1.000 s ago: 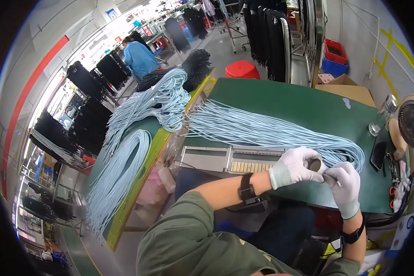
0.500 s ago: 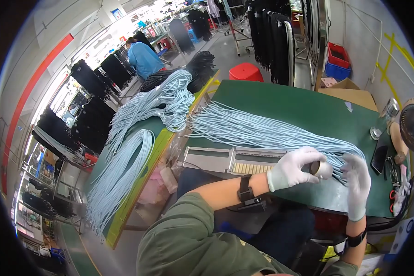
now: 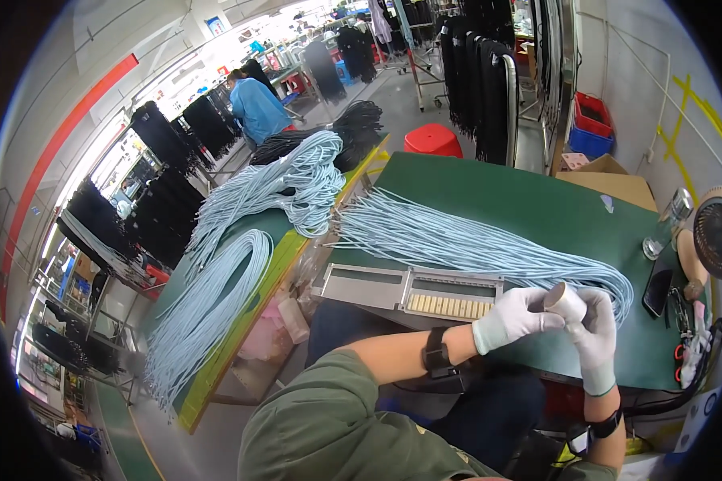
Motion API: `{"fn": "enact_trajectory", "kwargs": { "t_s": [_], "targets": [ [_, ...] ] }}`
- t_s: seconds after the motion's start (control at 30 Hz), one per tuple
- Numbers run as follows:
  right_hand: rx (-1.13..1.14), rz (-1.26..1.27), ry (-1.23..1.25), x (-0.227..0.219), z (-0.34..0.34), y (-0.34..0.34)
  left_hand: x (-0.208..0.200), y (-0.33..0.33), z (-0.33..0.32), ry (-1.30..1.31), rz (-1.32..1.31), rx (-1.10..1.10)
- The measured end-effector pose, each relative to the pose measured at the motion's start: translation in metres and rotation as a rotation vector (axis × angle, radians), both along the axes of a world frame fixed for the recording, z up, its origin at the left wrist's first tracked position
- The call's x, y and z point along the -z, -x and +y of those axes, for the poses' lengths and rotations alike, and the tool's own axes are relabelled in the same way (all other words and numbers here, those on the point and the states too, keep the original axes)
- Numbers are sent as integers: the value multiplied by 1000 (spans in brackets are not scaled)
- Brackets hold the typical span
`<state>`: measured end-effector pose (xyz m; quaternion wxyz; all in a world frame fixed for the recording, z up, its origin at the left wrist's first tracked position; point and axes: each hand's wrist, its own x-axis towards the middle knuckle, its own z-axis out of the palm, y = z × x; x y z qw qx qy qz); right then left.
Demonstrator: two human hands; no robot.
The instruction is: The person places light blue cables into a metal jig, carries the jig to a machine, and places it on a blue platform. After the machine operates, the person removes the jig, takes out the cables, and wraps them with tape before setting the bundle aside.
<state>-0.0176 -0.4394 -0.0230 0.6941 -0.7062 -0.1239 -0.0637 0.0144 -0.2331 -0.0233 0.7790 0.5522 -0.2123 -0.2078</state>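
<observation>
A small white roll, which looks like tape [image 3: 569, 305], is held up above the near edge of the green table. My right hand [image 3: 597, 337], in a white glove, wraps round the roll from the right. From the left, my gloved left hand [image 3: 512, 319] closes its thumb and fingers at the roll's edge; the exact fingertip contact is partly hidden. Behind both hands lies a long bundle of pale blue cords [image 3: 473, 236], its looped end curving just past my right hand. A hinged metal frame [image 3: 367, 286] with a row of cream-coloured blocks lies left of my hands.
More pale blue cords [image 3: 217, 293] and black cords [image 3: 357, 120] lie on the adjoining table at left. A phone [image 3: 658, 293], a glass jar [image 3: 667, 224], red-handled scissors [image 3: 679, 353] and a fan [image 3: 714, 231] stand at right. A red stool [image 3: 433, 140] is beyond the table.
My right hand has moved left and closed round the roll, which was in my left hand alone. The roll is now tilted, with its end facing up and left.
</observation>
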Motion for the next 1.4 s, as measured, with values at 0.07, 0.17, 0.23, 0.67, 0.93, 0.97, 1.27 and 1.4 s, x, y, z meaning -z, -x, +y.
{"fn": "enact_trajectory", "kwargs": {
  "t_s": [0.07, 0.17, 0.23, 0.67, 0.93, 0.97, 1.27, 1.4],
  "targets": [
    [-35, 63, -32, 5, -3, 0, -8, 3, 1, -38, 11, -19],
    [-62, 87, -105, 2, 0, 0, -16, 5, 3, -119, 39, -60],
    [-81, 78, -222, -5, 7, 3, -16, 3, 5, -189, -193, -59],
    [-330, 459, -426, -19, -10, 17, -6, 16, 2, -138, -495, -18],
    [-273, 438, -318, -1, -68, 18, -1, 13, -6, -314, -379, 52],
    [-273, 437, -290, -1, -73, 15, 7, 11, -4, -287, -267, 66],
    [0, 403, 72, -7, -105, -24, 77, -14, -38, -142, 397, 44],
    [183, -189, 523, 32, -159, -98, 108, -32, -86, 8, 407, 23]
  ]
}}
